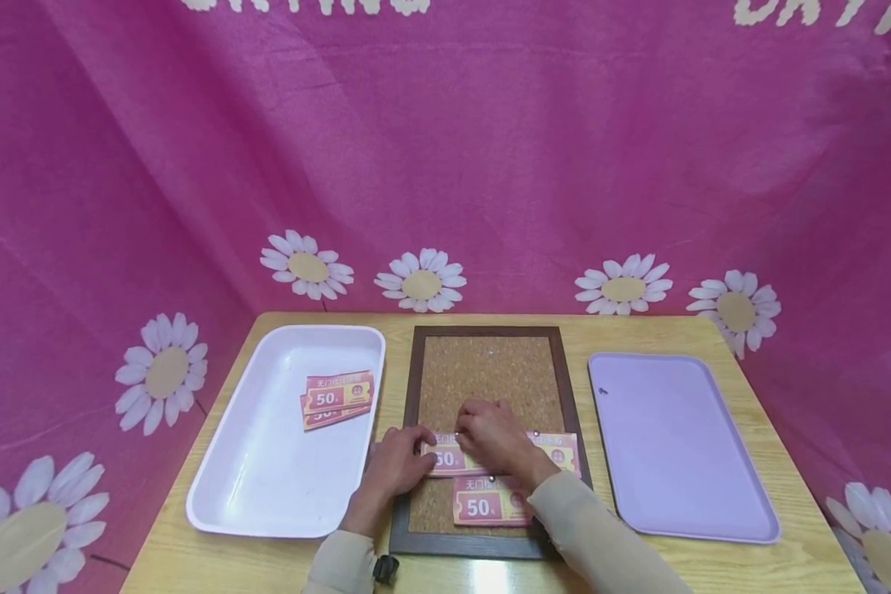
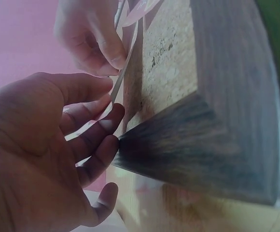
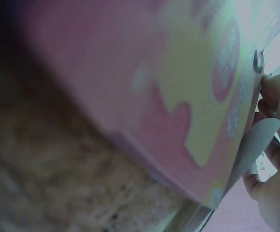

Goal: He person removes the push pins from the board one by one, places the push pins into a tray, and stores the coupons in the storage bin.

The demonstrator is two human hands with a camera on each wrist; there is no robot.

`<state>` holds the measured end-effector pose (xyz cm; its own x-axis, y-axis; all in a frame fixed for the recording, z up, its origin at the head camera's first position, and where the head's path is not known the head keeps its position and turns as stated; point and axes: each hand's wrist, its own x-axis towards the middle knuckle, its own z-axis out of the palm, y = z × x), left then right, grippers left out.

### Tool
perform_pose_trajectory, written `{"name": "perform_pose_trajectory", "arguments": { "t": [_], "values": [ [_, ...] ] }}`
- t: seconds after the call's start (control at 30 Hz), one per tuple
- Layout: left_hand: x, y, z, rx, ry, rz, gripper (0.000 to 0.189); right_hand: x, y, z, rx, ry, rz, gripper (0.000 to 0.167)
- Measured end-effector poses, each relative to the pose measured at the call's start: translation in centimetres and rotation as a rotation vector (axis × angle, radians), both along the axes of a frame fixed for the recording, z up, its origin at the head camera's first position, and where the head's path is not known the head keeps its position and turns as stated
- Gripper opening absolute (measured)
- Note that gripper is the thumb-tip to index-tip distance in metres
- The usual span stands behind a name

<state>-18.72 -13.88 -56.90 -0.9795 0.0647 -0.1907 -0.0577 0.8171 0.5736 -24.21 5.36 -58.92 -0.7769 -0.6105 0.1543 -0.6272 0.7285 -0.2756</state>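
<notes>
A framed cork board point(image 1: 490, 375) lies on the table under both hands. At the left end of a pink and yellow coupon point(image 1: 445, 459), my left hand point(image 1: 399, 462) pinches its edge between thumb and fingers. My right hand point(image 1: 493, 433) has curled fingers at that coupon's top edge, with a small dark pushpin point(image 1: 457, 435) at the fingertips. Another coupon point(image 1: 564, 455) lies to the right with a metal pushpin point(image 3: 259, 62) at its top edge. Below is a third coupon point(image 1: 478, 505), also pinned at the top and partly hidden by the right arm.
A white tray point(image 1: 267, 462) stands left of the board, with two overlapping coupons point(image 1: 339, 393) against its right side. To the right lies a shallow lilac tray point(image 1: 683, 454), a small dark mark near its upper left corner. A pink flowered cloth point(image 1: 490, 181) hangs behind the table.
</notes>
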Motion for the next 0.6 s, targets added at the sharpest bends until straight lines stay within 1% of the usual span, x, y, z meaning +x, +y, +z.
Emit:
{"name": "perform_pose_trajectory", "arguments": {
  "t": [0.13,0.27,0.4,0.6],
  "values": [
    [0.06,0.03,-0.05,-0.001,-0.012,0.011,0.013,0.03,0.03,-0.16,0.016,0.033,0.017,0.009],
    [0.05,0.07,-0.08,-0.005,-0.016,0.014,0.014,0.00,0.02,-0.16,0.021,0.032,0.009,0.008],
    [0.02,0.06,-0.20,-0.015,-0.003,0.011,0.014,-0.07,0.01,-0.15,0.024,0.036,0.005,0.009],
    [-0.01,-0.02,-0.27,-0.014,0.019,0.005,0.015,-0.13,-0.05,-0.26,0.014,0.094,0.024,0.008]
  ]
}}
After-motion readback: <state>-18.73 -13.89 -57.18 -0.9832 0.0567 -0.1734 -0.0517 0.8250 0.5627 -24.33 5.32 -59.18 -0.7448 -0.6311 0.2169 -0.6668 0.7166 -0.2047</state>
